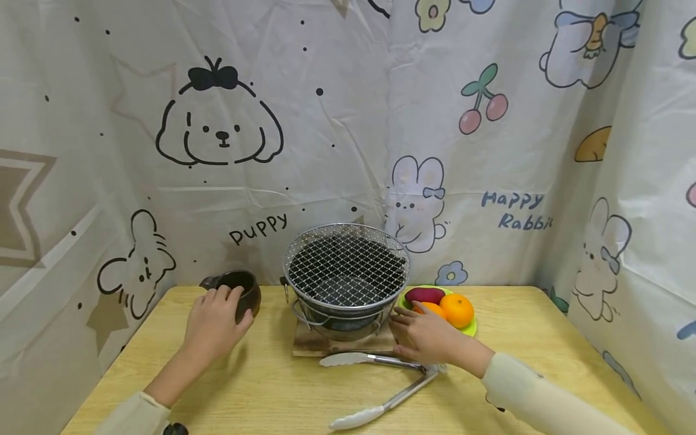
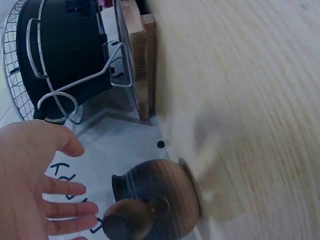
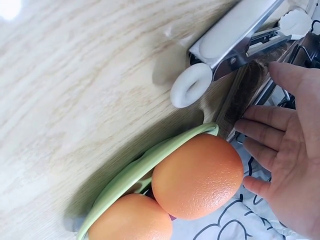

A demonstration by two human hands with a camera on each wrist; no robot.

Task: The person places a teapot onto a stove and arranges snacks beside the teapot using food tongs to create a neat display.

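The left hand (image 1: pixel 214 317) is at the near side of a dark brown pot (image 1: pixel 251 301), its fingers extended and grasping nothing; whether the fingertips brush the pot, one cannot tell. The right hand (image 1: pixel 429 338) is likewise released, fingers spread and slightly bent, between the round grill (image 1: pixel 348 320) and two oranges (image 1: pixel 457 310). Near the right hand lies the hinged end of a pair of tongs (image 1: pixel 405 394), the arms parted and the white tips pointing left, in front of the grill. The oranges sit on a yellow-green plate (image 1: pixel 470 330) with a purplish-red oblong item (image 1: pixel 425 295) behind them. The grill, topped with a wire mesh (image 1: pixel 348 266), stands on a wooden board (image 1: pixel 307 344) at the middle of the far edge of the tabletop (image 1: pixel 261 374), with the pot to its left and the plate to its right. Behind hangs a pale curtain (image 1: pixel 331 121) printed with cartoon animals, stars and cherries.
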